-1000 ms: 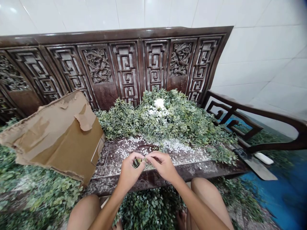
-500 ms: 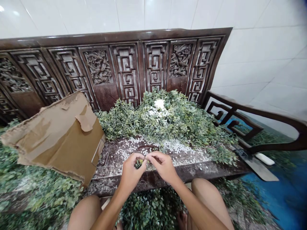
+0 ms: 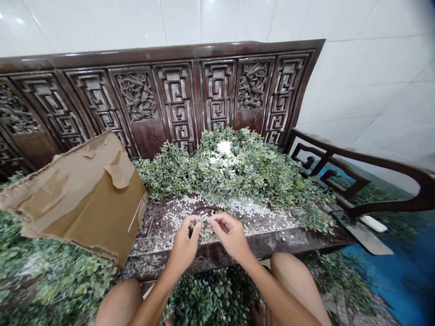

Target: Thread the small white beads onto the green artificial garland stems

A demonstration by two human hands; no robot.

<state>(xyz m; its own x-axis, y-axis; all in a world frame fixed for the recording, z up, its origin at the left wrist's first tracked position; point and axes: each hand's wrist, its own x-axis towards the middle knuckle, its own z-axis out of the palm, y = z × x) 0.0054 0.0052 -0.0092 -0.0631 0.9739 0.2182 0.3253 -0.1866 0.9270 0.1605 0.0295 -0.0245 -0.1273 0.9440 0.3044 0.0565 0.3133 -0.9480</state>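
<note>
Over the front edge of the dark wooden bench (image 3: 265,240), my left hand (image 3: 186,237) is closed round a small green sprig (image 3: 204,234), which is partly hidden by the fingers. Just to its right, my right hand (image 3: 231,235) has thumb and fingertips pinched together; whatever they hold, if anything, is too small to make out. A small gap separates the fingertips of the two hands. Many small white discs (image 3: 251,209) lie scattered on the seat behind them. Beyond these is a big heap of green leafy sprigs (image 3: 265,167), with a white pile (image 3: 224,147) on it.
A torn cardboard piece (image 3: 95,199) leans at the left beside a bent wire (image 3: 136,217). More foliage (image 3: 68,271) lies at the lower left and below the bench (image 3: 214,294). A flat grey blade (image 3: 370,237) and a white object (image 3: 374,223) are by the right armrest (image 3: 367,158).
My hands have moved slightly apart from touching fingertips. My left hand has shifted a little left and turned, so the sprig looks different. The view has shifted slightly.
</note>
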